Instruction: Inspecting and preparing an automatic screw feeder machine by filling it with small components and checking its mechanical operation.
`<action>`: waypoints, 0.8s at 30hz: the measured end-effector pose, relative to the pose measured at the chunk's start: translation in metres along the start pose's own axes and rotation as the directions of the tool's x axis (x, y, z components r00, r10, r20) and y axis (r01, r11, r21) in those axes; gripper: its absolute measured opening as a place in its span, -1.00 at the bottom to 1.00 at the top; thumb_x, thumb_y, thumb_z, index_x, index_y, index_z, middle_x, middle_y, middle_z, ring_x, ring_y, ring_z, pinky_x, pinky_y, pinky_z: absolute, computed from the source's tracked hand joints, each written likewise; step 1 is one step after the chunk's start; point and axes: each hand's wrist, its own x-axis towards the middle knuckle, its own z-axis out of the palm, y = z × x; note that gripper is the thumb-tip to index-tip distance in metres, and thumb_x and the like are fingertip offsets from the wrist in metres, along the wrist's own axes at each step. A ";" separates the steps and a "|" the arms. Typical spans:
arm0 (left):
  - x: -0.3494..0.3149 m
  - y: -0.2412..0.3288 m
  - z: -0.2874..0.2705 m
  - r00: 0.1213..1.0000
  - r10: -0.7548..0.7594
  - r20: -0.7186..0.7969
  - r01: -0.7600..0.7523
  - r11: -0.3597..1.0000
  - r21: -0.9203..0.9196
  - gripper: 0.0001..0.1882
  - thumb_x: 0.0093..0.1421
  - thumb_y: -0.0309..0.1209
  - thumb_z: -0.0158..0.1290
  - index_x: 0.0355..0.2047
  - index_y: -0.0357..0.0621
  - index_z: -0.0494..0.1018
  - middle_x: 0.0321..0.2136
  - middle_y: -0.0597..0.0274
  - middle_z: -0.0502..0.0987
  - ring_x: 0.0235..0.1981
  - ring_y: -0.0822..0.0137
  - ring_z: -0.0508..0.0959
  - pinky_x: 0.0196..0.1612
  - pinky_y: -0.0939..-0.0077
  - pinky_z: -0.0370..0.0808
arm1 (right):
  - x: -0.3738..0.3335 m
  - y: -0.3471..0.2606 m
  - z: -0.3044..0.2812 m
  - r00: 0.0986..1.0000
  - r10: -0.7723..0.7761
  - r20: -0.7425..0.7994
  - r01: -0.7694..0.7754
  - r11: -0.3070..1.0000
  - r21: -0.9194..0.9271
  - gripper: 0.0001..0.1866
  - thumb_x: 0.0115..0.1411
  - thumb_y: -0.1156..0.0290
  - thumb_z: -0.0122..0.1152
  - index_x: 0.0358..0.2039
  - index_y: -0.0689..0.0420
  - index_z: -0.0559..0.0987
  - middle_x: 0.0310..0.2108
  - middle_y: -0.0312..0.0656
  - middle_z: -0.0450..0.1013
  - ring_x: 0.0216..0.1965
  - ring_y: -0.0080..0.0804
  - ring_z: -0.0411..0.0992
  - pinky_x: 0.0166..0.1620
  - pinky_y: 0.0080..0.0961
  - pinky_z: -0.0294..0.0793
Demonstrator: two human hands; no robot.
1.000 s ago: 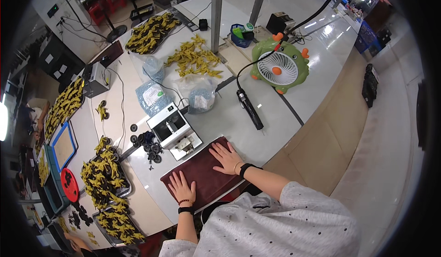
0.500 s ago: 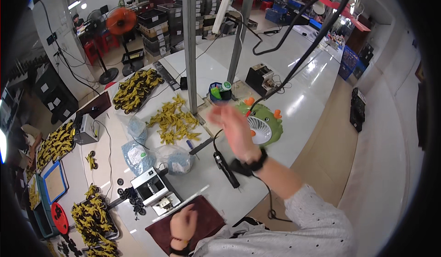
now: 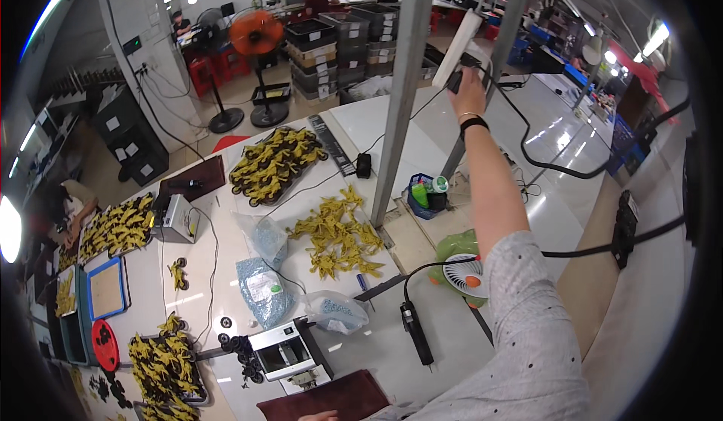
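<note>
My right arm reaches far forward past the metal posts. At its end my right hand (image 3: 468,97) closes on a black plug (image 3: 455,82) at the lower end of a white power strip (image 3: 459,48), which is fixed up by a post. The fingertips are partly hidden. At the bottom edge only a sliver of my left hand (image 3: 320,416) shows, beside a dark red mat (image 3: 331,400); its fingers are out of sight. A black electric screwdriver (image 3: 416,334) lies on the white table, close to a green cartoon-shaped fan (image 3: 458,239).
A small white-and-black machine (image 3: 285,352) stands left of the mat. Bags of blue pellets (image 3: 263,289) and yellow plastic figures (image 3: 339,233) lie mid-table. A blue basket (image 3: 427,197) sits by the metal post (image 3: 403,105). Black cables (image 3: 572,171) hang at right.
My right hand has gone forward and up from above the fan to the power strip. My left hand has dropped almost out of the picture. The view has tilted up.
</note>
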 end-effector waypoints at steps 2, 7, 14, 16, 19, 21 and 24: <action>0.018 0.020 -0.013 0.999 0.034 -0.028 -0.032 0.998 0.046 -0.88 0.02 -0.52 0.06 -0.38 -0.16 0.51 -0.56 0.11 0.50 -0.48 0.16 0.49 -0.40 0.40 0.40 | 0.002 -0.008 -0.004 0.991 -0.118 -0.070 0.122 0.991 0.060 -0.41 -0.23 0.31 0.35 -0.18 0.09 0.27 -0.14 -0.03 0.34 -0.11 -0.09 0.33 -0.09 -0.25 0.37; 0.078 0.068 -0.037 0.824 0.549 0.142 -0.564 0.818 0.109 -0.86 0.05 -0.57 -0.02 -0.35 -0.21 0.46 -0.56 0.17 0.47 -0.50 0.23 0.47 -0.37 0.47 0.39 | -0.001 -0.066 -0.044 0.968 -0.245 -0.046 0.247 0.922 0.298 -0.46 -0.26 0.31 0.33 -0.22 0.06 0.32 -0.26 -0.11 0.37 -0.21 -0.10 0.37 -0.16 -0.25 0.40; 0.149 0.165 -0.011 0.452 0.865 0.216 -0.891 0.448 0.072 -0.79 -0.19 -0.58 0.10 -0.46 -0.12 0.51 -0.63 0.30 0.50 -0.57 0.34 0.49 -0.37 0.52 0.38 | -0.009 -0.067 -0.094 0.916 -0.337 -0.215 0.400 0.774 0.491 -0.54 -0.32 0.35 0.35 -0.35 0.08 0.38 -0.40 -0.11 0.36 -0.31 -0.08 0.34 -0.28 -0.27 0.37; 0.162 0.184 0.000 0.531 0.808 0.255 -0.842 0.537 0.051 -0.83 -0.15 -0.57 0.10 -0.46 -0.18 0.50 -0.63 0.25 0.48 -0.56 0.33 0.50 -0.32 0.51 0.39 | -0.017 -0.067 -0.099 0.933 -0.278 -0.231 0.360 0.768 0.530 -0.55 -0.34 0.37 0.34 -0.36 0.08 0.37 -0.39 -0.09 0.36 -0.33 -0.06 0.35 -0.28 -0.27 0.38; 0.211 0.224 0.036 0.679 0.723 0.130 -0.683 0.686 -0.250 -0.79 -0.03 -0.51 0.09 -0.33 -0.27 0.43 -0.44 0.20 0.49 -0.36 0.40 0.50 -0.25 0.54 0.40 | -0.020 -0.057 -0.103 0.945 -0.236 -0.228 0.327 0.735 0.594 -0.55 -0.35 0.38 0.32 -0.38 0.09 0.37 -0.39 -0.08 0.36 -0.33 -0.04 0.35 -0.27 -0.27 0.38; 0.259 0.254 0.056 0.701 0.708 0.086 -0.649 0.683 -0.334 -0.66 0.02 -0.46 0.07 -0.18 -0.30 0.34 -0.21 0.18 0.43 -0.12 0.41 0.41 -0.17 0.53 0.40 | -0.021 -0.063 -0.115 0.943 -0.248 -0.224 0.334 0.716 0.613 -0.54 -0.36 0.39 0.31 -0.36 0.11 0.36 -0.40 -0.08 0.36 -0.32 -0.04 0.35 -0.27 -0.29 0.37; 0.334 0.293 0.094 0.595 0.795 -0.122 -0.793 0.554 -0.253 -0.43 -0.05 -0.30 0.12 -0.06 -0.33 0.23 -0.14 -0.05 0.39 -0.06 0.11 0.39 -0.09 0.36 0.34 | -0.024 -0.072 -0.131 0.928 -0.283 -0.243 0.372 0.654 0.659 -0.53 -0.35 0.37 0.33 -0.37 0.13 0.36 -0.41 -0.08 0.36 -0.33 -0.04 0.35 -0.28 -0.30 0.37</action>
